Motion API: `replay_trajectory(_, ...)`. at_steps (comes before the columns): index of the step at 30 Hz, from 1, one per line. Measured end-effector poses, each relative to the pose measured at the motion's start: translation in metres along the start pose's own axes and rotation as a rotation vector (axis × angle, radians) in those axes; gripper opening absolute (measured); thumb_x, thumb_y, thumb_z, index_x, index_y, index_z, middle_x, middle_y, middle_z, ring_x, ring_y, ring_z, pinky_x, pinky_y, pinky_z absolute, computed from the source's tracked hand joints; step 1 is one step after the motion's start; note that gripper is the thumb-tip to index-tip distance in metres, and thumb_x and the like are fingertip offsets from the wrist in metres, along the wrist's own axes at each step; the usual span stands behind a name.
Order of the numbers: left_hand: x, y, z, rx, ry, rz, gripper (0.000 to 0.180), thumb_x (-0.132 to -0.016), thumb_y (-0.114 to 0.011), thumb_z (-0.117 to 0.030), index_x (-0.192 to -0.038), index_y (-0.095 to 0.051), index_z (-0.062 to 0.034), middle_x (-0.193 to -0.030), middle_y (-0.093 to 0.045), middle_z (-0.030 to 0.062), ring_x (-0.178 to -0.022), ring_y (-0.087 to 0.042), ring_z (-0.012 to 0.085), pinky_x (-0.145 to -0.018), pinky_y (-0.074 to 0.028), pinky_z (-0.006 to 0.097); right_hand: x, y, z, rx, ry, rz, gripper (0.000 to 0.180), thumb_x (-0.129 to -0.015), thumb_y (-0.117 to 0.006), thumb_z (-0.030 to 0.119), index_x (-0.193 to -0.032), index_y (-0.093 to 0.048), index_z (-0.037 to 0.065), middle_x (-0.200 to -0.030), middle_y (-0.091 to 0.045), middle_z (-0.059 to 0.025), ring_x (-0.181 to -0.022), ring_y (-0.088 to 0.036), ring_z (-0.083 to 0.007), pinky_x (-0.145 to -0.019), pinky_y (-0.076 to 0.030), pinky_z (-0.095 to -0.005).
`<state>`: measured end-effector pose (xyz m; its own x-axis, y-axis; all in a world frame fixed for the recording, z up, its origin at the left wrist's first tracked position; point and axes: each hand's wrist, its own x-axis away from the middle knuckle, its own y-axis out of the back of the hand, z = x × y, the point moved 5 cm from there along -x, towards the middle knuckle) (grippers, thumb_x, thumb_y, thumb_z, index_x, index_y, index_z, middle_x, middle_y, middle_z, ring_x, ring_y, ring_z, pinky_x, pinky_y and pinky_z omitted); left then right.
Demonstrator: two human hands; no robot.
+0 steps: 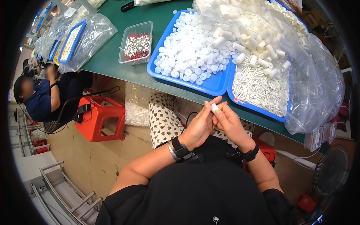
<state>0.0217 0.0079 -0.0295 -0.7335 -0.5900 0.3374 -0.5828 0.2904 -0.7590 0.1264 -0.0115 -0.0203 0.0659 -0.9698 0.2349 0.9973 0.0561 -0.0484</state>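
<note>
My two hands meet over my lap, just short of the table's front edge. A small white cylindrical piece point(215, 108) shows at the fingertips of my right hand point(229, 122), whose thumb and fingers close around it. My left hand point(200, 127) presses against the right one, its thumb and forefinger pointing up beside the piece. What lies between the left fingers is hidden. Just beyond the hands stands a blue tray point(210, 88) of white translucent discs point(187, 56). To its right, another blue tray point(258, 112) holds thin white rods point(258, 88) with thicker white cylinders point(268, 50) on top.
A clear plastic box point(122, 56) of red and white small parts stands left on the green table point(108, 69). Large clear bags point(315, 82) crowd the right side. A red stool point(99, 120) and a seated person point(45, 95) are at left; a fan point(330, 170) stands at right.
</note>
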Motion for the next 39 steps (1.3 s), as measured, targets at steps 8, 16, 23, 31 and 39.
replay_trajectory(8, 0.005, 0.014, 0.003, -0.023, 0.017, -0.001, 0.062, -0.104, -0.025, -0.052, -0.147, -0.033, -0.0081, -0.143, -0.045, 0.0108, -0.11, -0.055, 0.0175, -0.095, -0.048, 0.042, 0.005, -0.009, -0.008, -0.496, -0.383, 0.259, 0.037, -0.104, -0.042, 0.034, -0.109, -0.056, 0.0, -0.072, -0.054, -0.0001, -0.05, -0.039, -0.0035, -0.045, -0.032, -0.0185)
replay_trajectory(16, 0.007, 0.066, 0.084, 0.242, 0.279, -0.438, 0.045, -0.105, -0.027, -0.038, -0.121, -0.05, -0.0028, -0.122, -0.058, 0.0115, -0.114, -0.053, 0.0241, -0.104, -0.038, 0.04, 0.007, -0.024, -0.052, 0.909, -0.086, 0.27, 0.03, -0.1, -0.045, 0.028, -0.101, -0.054, 0.0, -0.08, -0.065, -0.026, -0.081, -0.064, -0.0443, -0.074, -0.048, -0.0536)
replay_trajectory(23, 0.006, 0.084, 0.077, 0.301, 0.341, -0.592, 0.048, -0.105, -0.036, -0.037, -0.134, -0.041, 0.0011, -0.138, -0.046, 0.0142, -0.127, -0.045, 0.0258, -0.107, -0.037, 0.041, -0.019, 0.014, -0.088, 0.96, -0.21, 0.216, 0.048, -0.096, -0.051, 0.03, -0.135, -0.043, 0.004, -0.112, -0.062, -0.0277, -0.104, -0.059, -0.0439, -0.089, -0.046, -0.0493)
replay_trajectory(31, 0.011, 0.035, -0.022, -0.44, -0.068, -0.198, 0.021, -0.102, -0.05, -0.02, -0.11, -0.059, -0.0023, -0.106, -0.064, 0.0058, -0.092, -0.061, 0.0125, -0.082, -0.049, 0.026, 0.026, 0.016, 0.041, 0.895, 0.369, 0.146, 0.014, -0.087, -0.065, 0.016, -0.091, -0.065, 0.003, -0.084, -0.066, -0.0145, -0.077, -0.065, -0.0334, -0.066, -0.051, -0.0409)
replay_trajectory(39, -0.026, -0.018, -0.103, -1.428, -0.815, -0.198, 0.02, -0.09, -0.062, -0.008, -0.108, -0.061, -0.0004, -0.102, -0.063, 0.0113, -0.096, -0.055, 0.026, -0.085, -0.046, 0.035, 0.006, 0.117, 0.096, 1.38, 0.531, -0.509, 0.02, -0.079, -0.059, -0.001, -0.098, -0.065, 0.004, -0.096, -0.064, -0.0094, -0.085, -0.062, -0.0293, -0.071, -0.051, -0.0387)
